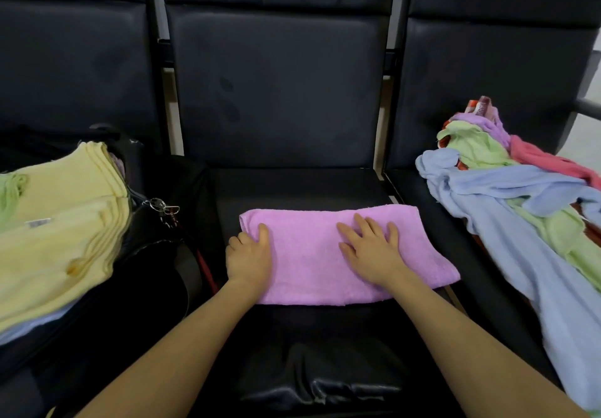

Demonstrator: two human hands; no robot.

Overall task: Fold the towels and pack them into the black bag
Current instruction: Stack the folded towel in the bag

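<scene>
So I'm looking at a pink towel [348, 255], folded into a long rectangle, terry texture, lying flat across the middle seat [292, 183] of a row of black padded seats. Its edges look fairly even, with the right end fanning out a bit wider toward the near corner.

Both hands are on it. My left hand [248, 255] sits at the towel's left end with the fingers curled over that edge, so it grips the fold there. My right hand [370, 248] lies flat on top, right of the middle, fingers spread and straight, pressing the cloth down, nothing held.

On the seat to the left there's the black bag [153, 255], open, with a stack of folded yellow towels [61, 222] resting on it, a bit of green at the far left edge and a pale blue layer underneath. A metal clip hangs at the bag's side near the stack.

On the seat to the right is the unfolded pile [507, 196]: pale blue, light green, lilac and a pinkish-red one, all tangled, well apart from the hands.
</scene>
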